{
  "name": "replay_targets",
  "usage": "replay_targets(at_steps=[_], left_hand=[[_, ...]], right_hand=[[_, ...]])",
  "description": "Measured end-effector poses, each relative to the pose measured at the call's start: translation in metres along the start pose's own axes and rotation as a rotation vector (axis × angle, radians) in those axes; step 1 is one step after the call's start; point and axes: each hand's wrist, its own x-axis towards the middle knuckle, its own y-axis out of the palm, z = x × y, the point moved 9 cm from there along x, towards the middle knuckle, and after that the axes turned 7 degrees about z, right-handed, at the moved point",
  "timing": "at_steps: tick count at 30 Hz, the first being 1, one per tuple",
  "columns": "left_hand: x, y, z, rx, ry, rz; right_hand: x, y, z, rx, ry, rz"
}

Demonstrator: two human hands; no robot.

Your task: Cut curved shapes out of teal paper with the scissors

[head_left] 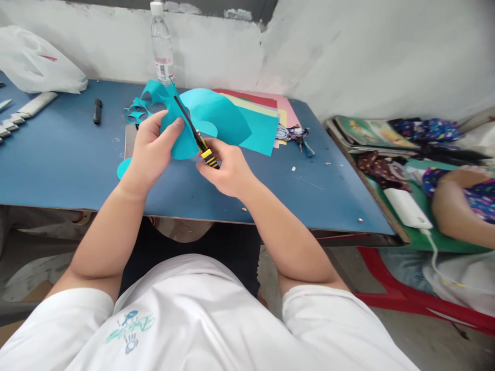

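Observation:
My left hand (152,141) pinches a piece of turquoise paper (183,147) between thumb and fingers, above the blue table. My right hand (228,165) is closed around the black-and-yellow handle of a pair of scissors (197,136). Their dark blades point up and left, lying against the paper close to my left thumb. Paper scraps with round cut-outs (137,111) lie just beyond my left hand. A rounded turquoise piece (124,168) shows on the table beside my left wrist. Behind my right hand are larger turquoise sheets (253,126), over a fan of coloured paper (266,100).
A water bottle (161,46) stands at the wall, with a white plastic bag (38,62) to its left. A black cylindrical object (97,112) lies on the blue table (270,201). At right, a co-worker's arm (460,201) rests near a white power bank (408,208) and books (371,134).

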Motion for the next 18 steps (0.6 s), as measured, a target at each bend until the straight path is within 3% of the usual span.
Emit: replay_targets(at_steps=[12,18], left_hand=[[-0.001,-0.003,-0.01,0.143,0.052,-0.019],[0.0,-0.005,-0.004,0.103,0.05,-0.024]], right_hand=[[0.001,0.002,-0.001,-0.019,0.007,0.01],[0.002,0.002,-0.002,0.008,0.0,0.008]])
